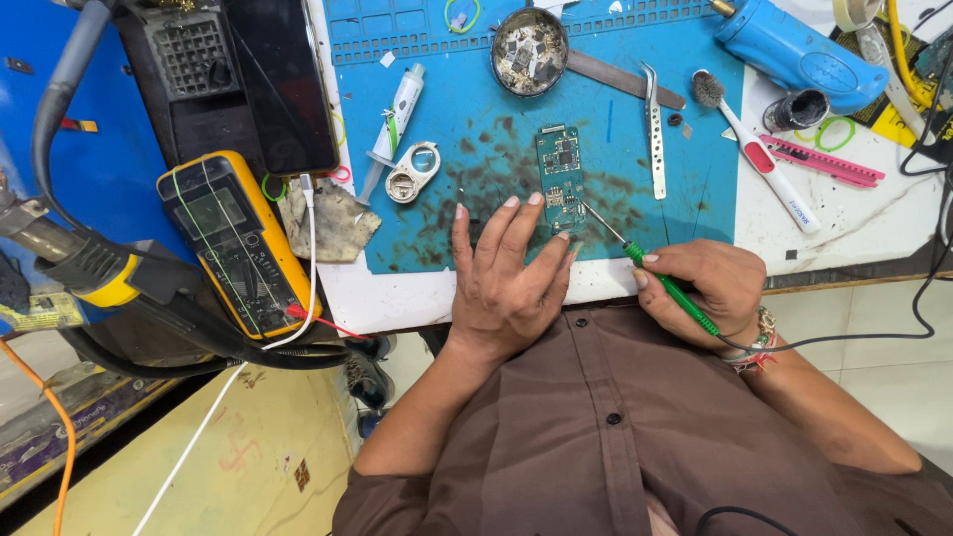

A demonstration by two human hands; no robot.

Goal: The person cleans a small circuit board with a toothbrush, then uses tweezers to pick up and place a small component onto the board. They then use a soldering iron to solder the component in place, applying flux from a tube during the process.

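Green circuit board [561, 189] — steadied under left hand [506, 278]'s flat, released fingers — right hand [710, 288] seemingly grasping soldering iron [650, 268].

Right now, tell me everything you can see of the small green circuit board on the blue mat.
The circuit board is a narrow green rectangle lying flat, long side running away from the person, on the stained blue mat. It carries a dark square chip near its far end, small components and a paler, metallic-looking patch lower down. The left hand pins its near end with its fingertips. The soldering iron, green-handled and held in the right hand, has its thin metal tip at the board's right edge.
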